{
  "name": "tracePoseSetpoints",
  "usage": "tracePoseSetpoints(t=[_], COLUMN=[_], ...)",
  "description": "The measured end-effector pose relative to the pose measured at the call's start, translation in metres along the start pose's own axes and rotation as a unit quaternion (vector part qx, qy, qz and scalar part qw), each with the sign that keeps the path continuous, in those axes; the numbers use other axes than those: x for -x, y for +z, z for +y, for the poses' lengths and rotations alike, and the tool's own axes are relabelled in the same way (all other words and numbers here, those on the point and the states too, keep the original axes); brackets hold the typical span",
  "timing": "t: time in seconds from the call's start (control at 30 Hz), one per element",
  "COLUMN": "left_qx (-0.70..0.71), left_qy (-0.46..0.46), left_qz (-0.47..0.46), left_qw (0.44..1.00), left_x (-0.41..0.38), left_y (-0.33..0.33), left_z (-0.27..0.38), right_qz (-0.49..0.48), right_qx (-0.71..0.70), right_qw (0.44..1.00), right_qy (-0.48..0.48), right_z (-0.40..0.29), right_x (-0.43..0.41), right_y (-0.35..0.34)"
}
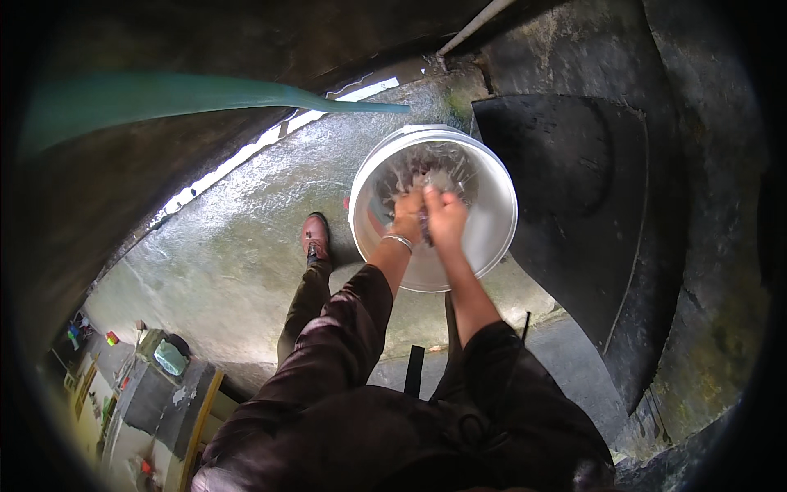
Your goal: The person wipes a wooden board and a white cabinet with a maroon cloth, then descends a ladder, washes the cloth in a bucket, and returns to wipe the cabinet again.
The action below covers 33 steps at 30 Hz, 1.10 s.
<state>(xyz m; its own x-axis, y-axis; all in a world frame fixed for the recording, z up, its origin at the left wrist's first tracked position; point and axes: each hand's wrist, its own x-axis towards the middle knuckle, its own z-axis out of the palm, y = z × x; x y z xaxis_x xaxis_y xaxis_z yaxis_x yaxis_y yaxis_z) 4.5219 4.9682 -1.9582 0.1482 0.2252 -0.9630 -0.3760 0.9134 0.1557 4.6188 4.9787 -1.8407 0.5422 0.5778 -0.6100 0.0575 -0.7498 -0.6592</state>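
A large white plastic bucket (495, 237) stands open in front of me, with both my hands inside its mouth. My left hand (408, 215), with a bracelet at the wrist, is low in the bucket beside my right hand (446, 216). Between them a dark purplish item (423, 222) shows in part; it is blurred, and I cannot tell what it is. Water (430, 163) splashes around the fingers. The fingertips are hidden by the splashing and blur, so the exact grip of each hand is unclear.
A green hose or pipe (276, 95) reaches in from the upper left, its tip near the bucket. Wet concrete floor (246, 246) surrounds my brown boot (315, 232). A large black panel (565, 184) lies at the right. Clutter and a pale green plastic bag (170, 357) are at the lower left.
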Motion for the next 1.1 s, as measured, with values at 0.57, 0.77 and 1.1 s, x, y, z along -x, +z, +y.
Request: tracePoseSetpoints(t=[0.57,0.77,1.1], left_qx=[0.09,0.045,-0.003], left_qy=[-0.024,-0.16,0.089], left_qz=[-0.126,-0.083,-0.03], left_qw=[0.988,0.983,0.996], left_x=[-0.014,0.05,0.103], left_y=[-0.042,0.029,0.059], left_z=[0.005,0.03,0.006], right_qz=[-0.178,-0.223,0.059], right_qx=[0.092,0.002,0.193], right_qw=[0.952,0.968,0.979], right_qy=[-0.232,-0.118,-0.02], right_z=[0.039,-0.02,0.027], right_x=[-0.025,0.051,-0.058], right_y=[0.032,-0.049,-0.041])
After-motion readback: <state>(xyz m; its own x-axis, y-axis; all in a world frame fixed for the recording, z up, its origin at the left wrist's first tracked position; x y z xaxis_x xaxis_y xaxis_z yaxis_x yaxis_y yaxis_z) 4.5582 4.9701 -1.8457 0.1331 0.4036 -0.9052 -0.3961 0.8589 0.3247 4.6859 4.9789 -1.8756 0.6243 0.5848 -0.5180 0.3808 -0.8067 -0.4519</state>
